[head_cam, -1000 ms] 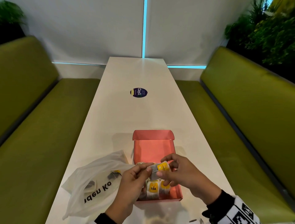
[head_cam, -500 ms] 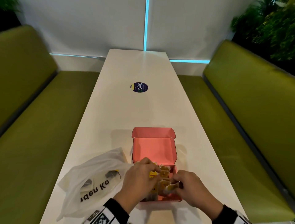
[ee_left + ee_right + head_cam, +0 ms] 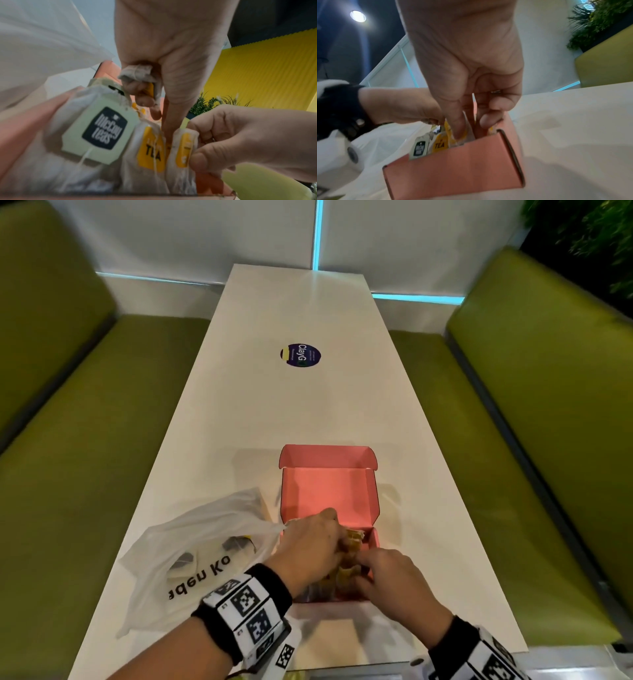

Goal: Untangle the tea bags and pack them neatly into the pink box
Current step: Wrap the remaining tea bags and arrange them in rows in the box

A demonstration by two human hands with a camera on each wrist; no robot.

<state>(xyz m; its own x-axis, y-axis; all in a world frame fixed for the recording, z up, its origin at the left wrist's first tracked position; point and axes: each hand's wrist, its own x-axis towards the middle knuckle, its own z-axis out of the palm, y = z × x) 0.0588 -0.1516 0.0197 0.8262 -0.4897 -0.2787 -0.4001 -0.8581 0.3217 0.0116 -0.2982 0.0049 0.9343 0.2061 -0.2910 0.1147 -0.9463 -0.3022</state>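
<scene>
The pink box (image 3: 373, 537) stands open near the table's front edge, its lid (image 3: 327, 493) tipped back. Upright tea bags fill it: a green-tagged one (image 3: 99, 135) on the left and a yellow "TEA" one (image 3: 150, 147) beside it. My left hand (image 3: 337, 537) reaches into the box, its curled fingers gripping a crumpled tea bag (image 3: 137, 74) with a yellow tag. My right hand (image 3: 363, 568) is in the box's right side and pinches another yellow-tagged tea bag (image 3: 184, 148) between thumb and fingers.
A translucent plastic bag (image 3: 191, 556) with dark items inside lies left of the box, touching it. A round dark sticker (image 3: 300, 355) sits further up the white table (image 3: 308, 412). Green benches (image 3: 513, 440) flank both sides.
Both hands, which held a yellow-tagged tea bag above the box, have dropped into it among the packed bags. The head view has tilted downward.
</scene>
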